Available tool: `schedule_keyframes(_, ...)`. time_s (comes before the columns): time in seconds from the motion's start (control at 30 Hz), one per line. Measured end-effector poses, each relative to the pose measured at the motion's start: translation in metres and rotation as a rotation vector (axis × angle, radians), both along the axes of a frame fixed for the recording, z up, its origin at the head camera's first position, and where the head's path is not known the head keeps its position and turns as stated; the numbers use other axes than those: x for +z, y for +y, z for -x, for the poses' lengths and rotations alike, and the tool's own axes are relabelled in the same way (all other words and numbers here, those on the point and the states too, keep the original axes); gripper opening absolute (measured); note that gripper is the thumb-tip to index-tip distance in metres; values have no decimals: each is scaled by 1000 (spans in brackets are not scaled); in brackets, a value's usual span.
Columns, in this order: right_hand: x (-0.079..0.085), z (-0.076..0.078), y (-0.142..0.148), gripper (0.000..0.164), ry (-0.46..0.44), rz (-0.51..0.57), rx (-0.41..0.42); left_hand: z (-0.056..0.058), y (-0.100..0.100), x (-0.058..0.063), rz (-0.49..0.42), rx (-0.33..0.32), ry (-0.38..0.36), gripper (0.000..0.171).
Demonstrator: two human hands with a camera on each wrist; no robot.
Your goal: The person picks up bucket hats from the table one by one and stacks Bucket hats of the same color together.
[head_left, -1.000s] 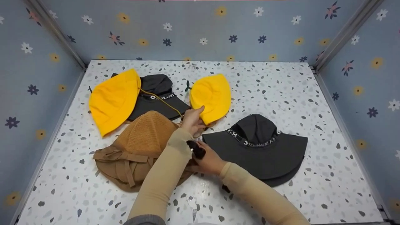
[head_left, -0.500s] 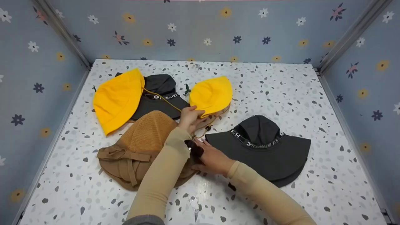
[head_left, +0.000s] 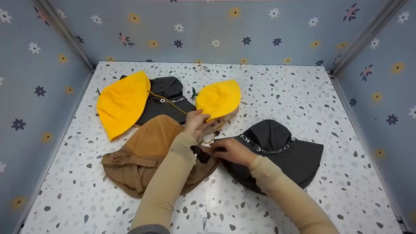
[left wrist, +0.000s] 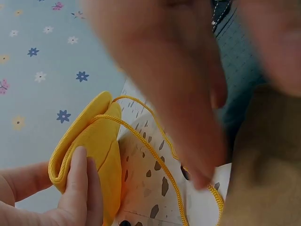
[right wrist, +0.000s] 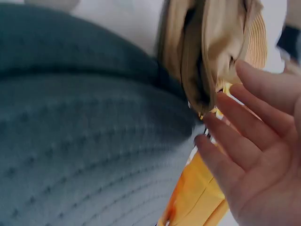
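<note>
My left hand (head_left: 196, 123) pinches the near brim edge of a small yellow bucket hat (head_left: 218, 99), thumb on one side and fingers on the other. The brim's fold and a yellow cord (left wrist: 141, 139) show in the left wrist view. My right hand (head_left: 235, 151) is between a brown hat (head_left: 159, 139) with a bow and a black wide-brimmed hat (head_left: 286, 165). Its fingers (right wrist: 237, 141) are spread and slightly bent beside the brown brim in the right wrist view, with nothing gripped. Whether they touch that brim I cannot tell.
At the back left, a larger yellow hat (head_left: 123, 105) lies partly over another black hat (head_left: 167, 87). The speckled white table (head_left: 279, 87) is enclosed by flowered panels (head_left: 211, 29) at the back and both sides.
My right hand has moved right, over the black hat's left brim. The brown hat's right brim now reaches farther right. The small yellow hat's near brim has lifted, showing its underside and cord.
</note>
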State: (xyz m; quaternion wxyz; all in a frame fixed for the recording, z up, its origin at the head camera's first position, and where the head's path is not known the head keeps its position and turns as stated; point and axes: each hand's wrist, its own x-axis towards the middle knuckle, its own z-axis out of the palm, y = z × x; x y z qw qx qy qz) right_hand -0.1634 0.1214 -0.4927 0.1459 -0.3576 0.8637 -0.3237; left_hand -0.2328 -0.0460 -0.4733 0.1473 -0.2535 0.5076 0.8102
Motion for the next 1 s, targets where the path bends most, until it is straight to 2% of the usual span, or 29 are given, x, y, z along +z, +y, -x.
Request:
schedule_keyframes(0.1,3,9,5,20,-105,116,-229,-1,0,1,-12,6,1,67)
schedule_keyframes(0.23,6,23,12,27,-313,338,-558,-3,-1,1,-37,17,2,67)
schedule_keyframes(0.3,7,30,15,36,-442,449,-679,-4,-1,1,-39,16,2,66)
schedule_keyframes(0.37,7,36,18,46,-567,530,-747,-5,-2,0,-38,11,0,67)
schedule_keyframes(0.5,6,43,25,61,-749,630,-782,-7,-3,-1,-26,-8,-2,67)
schedule_keyframes(0.67,3,49,30,69,-893,770,-771,-9,-4,-1,-12,-24,-5,65)
schedule_keyframes(0.87,5,55,33,62,-981,936,-795,-12,-6,0,9,-56,2,63)
schedule_keyframes(1.0,6,57,35,59,-1002,993,-830,-14,-8,1,33,-75,6,61)
